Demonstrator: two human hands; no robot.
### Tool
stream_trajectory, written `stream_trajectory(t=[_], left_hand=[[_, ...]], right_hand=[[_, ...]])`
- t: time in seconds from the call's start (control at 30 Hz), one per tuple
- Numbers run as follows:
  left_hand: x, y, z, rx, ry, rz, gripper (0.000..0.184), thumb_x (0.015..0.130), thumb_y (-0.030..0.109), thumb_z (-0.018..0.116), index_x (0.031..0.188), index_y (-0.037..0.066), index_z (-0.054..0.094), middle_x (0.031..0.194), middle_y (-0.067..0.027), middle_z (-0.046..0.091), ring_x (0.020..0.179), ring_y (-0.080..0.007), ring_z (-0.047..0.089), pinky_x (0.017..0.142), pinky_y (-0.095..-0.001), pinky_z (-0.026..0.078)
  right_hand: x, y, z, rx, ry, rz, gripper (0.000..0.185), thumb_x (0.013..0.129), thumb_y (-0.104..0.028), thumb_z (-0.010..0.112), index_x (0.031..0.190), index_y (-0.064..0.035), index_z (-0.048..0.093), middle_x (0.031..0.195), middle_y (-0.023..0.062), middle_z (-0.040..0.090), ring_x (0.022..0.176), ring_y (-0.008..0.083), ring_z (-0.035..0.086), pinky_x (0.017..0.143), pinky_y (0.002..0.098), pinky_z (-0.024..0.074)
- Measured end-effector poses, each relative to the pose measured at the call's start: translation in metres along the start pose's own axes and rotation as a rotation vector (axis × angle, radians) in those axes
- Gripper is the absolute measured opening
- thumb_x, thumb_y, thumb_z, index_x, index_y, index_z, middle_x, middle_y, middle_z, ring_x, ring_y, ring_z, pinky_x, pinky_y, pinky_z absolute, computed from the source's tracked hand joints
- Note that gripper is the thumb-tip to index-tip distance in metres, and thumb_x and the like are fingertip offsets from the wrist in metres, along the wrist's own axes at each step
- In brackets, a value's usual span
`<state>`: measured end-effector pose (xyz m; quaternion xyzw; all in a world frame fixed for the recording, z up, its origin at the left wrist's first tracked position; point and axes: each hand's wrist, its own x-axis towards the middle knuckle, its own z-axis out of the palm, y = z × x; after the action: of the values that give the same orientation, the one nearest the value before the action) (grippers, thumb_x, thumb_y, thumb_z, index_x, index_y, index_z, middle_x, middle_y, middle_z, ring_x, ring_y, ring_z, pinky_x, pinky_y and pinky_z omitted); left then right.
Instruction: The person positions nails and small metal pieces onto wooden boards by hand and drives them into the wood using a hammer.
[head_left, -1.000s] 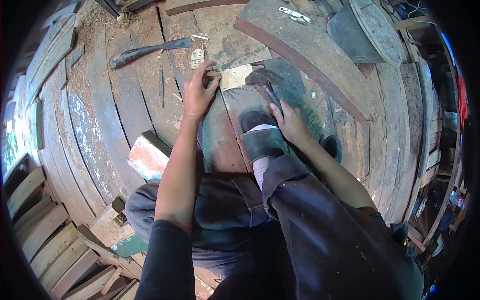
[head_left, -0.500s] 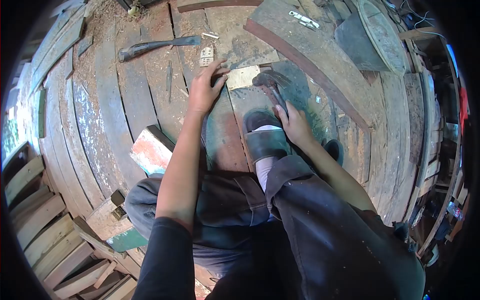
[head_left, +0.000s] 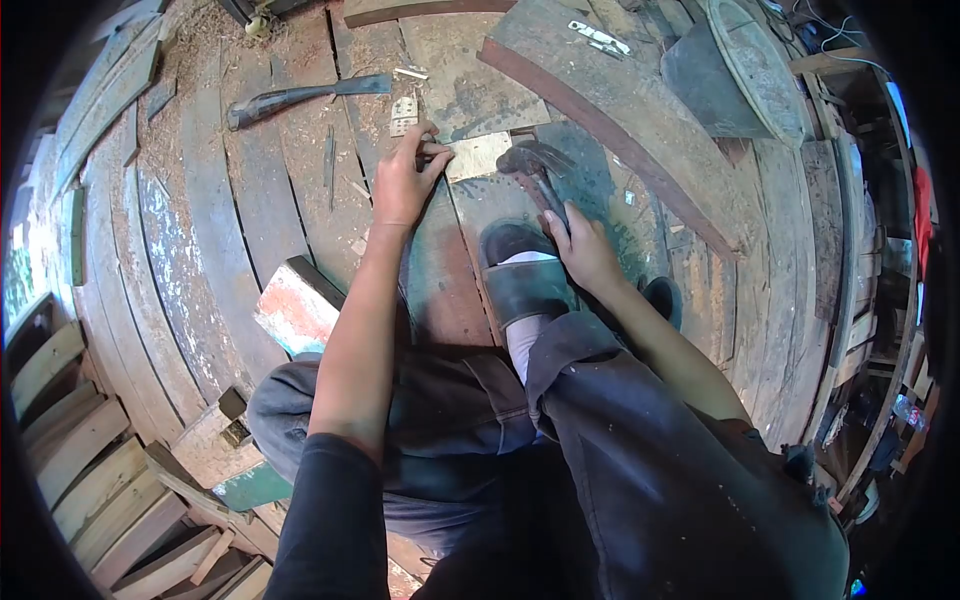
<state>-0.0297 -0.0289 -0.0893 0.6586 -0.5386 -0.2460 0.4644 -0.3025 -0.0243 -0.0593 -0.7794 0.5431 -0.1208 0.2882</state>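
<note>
My right hand (head_left: 585, 250) is wrapped round the handle of a claw hammer (head_left: 520, 160). The hammer's head is over the right end of a pale, flat rectangular piece (head_left: 478, 158) that lies on the boards and has small dark marks. At the piece's left end is my left hand (head_left: 402, 182), thumb and fingers curled together; what they pinch, if anything, is too small to make out. A small pale plate with dark dots (head_left: 404, 112) lies just beyond those fingers. My sandalled foot (head_left: 522, 270) is on the floor near the hammer.
A chisel-like tool with a dark handle (head_left: 300, 98) lies at the upper left among wood shavings. A curved plank (head_left: 620, 120) and a bucket (head_left: 735, 85) are at the upper right. A paint-marked block (head_left: 298, 310) sits left of my leg; cut wood (head_left: 100, 470) is stacked lower left.
My left fingers have drawn in and curled more closely together beside the pale piece. The hammer stays over its right end. The whole view has shifted slightly.
</note>
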Motion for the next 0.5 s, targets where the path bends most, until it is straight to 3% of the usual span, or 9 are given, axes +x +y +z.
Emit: stream_trajectory(t=[0.37, 0.5], left_hand=[[0.0022, -0.0024, -0.0067, 0.07, -0.08, 0.016, 0.041, 0.083, 0.006, 0.075, 0.121, 0.012, 0.058, 0.094, -0.0095, 0.075, 0.09, -0.0209, 0.074, 0.078, -0.032, 0.057], [0.0027, -0.0009, -0.0068, 0.054, -0.08, -0.024, 0.035, 0.084, 0.005, 0.073, 0.116, 0.009, 0.06, 0.094, -0.0104, 0.075, 0.09, -0.0226, 0.074, 0.077, -0.0334, 0.057]], right_hand=[[0.0026, 0.0005, -0.0022, 0.068, -0.042, -0.008, 0.036, 0.101, -0.037, 0.051, 0.099, -0.0006, 0.054, 0.076, 0.0323, 0.061, 0.078, 0.0533, 0.059, 0.067, 0.0595, 0.0454], [-0.0002, -0.0041, -0.0032, 0.011, -0.025, 0.026, 0.037, 0.101, -0.037, 0.05, 0.102, -0.0002, 0.054, 0.082, 0.0331, 0.062, 0.08, 0.0531, 0.059, 0.069, 0.0594, 0.0457]])
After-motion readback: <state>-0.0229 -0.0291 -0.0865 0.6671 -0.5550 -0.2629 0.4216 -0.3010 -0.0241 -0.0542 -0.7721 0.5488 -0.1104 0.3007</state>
